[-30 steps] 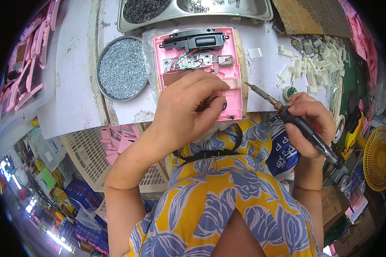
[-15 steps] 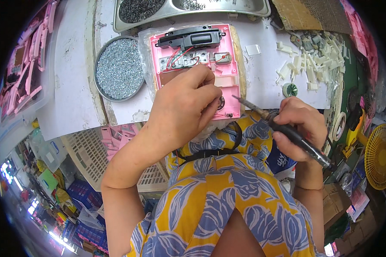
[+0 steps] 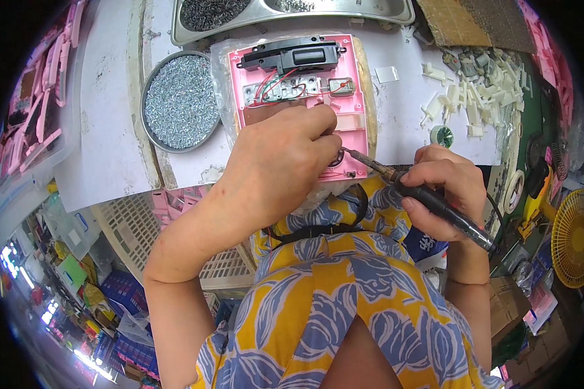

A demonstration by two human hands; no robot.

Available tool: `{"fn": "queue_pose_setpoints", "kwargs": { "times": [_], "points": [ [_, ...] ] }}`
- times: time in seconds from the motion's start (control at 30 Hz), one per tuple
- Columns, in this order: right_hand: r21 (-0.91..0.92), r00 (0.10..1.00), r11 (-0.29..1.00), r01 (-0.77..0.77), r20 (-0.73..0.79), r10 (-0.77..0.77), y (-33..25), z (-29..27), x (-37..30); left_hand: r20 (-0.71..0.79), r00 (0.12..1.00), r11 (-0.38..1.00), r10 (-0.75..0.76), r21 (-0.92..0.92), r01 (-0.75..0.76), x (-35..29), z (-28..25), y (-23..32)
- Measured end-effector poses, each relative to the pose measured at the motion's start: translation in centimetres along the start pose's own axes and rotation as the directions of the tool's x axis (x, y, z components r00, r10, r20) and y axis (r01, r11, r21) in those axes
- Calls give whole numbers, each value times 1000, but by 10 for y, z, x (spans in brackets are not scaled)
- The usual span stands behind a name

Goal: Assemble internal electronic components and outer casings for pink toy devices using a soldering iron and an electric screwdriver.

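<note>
In front of me a pink plastic housing point(image 3: 360, 137) lies face down on a padded, plastic-wrapped support. Inside it sit a long black module point(image 3: 306, 57), a grey metal plate with red and green wires, and a small metal box point(image 3: 341, 87). My left hand point(image 3: 280, 148) rests over the housing with fingers pinched; what they hold is hidden. A soldering iron point(image 3: 437, 202) is gripped in my right hand point(image 3: 459, 185). Its tip reaches a round dark part point(image 3: 338, 157), mostly covered by my left fingers.
A round dish of screws point(image 3: 182, 104) stands left of the housing, a metal tray point(image 3: 344, 18) behind it. At the right lie several white plastic pieces point(image 3: 477, 97) and a green-and-white spool point(image 3: 442, 135). A perforated crate point(image 3: 130, 233) is below the table's left edge; a yellow fan point(image 3: 572, 236) is far right.
The soldering iron has moved left, its tip coming up to the left fingers and the round part. The left hand has shifted slightly right, and the housing sits a little further right in view.
</note>
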State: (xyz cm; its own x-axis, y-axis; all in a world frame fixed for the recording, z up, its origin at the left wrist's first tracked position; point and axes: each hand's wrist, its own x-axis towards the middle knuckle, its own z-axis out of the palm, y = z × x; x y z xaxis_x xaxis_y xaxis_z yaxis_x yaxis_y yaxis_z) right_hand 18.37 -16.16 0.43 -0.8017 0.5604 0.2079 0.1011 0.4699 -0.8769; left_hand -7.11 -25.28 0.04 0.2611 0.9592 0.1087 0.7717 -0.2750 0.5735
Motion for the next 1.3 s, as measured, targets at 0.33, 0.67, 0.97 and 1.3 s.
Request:
{"fn": "queue_pose_setpoints", "kwargs": {
  "times": [0.33,0.67,0.97,1.3],
  "points": [
    [31,998,998,-61,24,61,-5,-4,2,37,999,997,11,75,-14,2,-4,2],
    [219,485,955,-199,-825,290,-5,-135,-118,73,996,995,41,89,-47,5,-8,3],
    [-37,10,949,-313,-999,-36,14,-221,-175,-2,999,993,40,112,-39,13,0,15],
    [307,-174,946,-107,-942,286,82,-222,-141,-103,989,994,-107,-11,107,5,4,16]
  ]
}}
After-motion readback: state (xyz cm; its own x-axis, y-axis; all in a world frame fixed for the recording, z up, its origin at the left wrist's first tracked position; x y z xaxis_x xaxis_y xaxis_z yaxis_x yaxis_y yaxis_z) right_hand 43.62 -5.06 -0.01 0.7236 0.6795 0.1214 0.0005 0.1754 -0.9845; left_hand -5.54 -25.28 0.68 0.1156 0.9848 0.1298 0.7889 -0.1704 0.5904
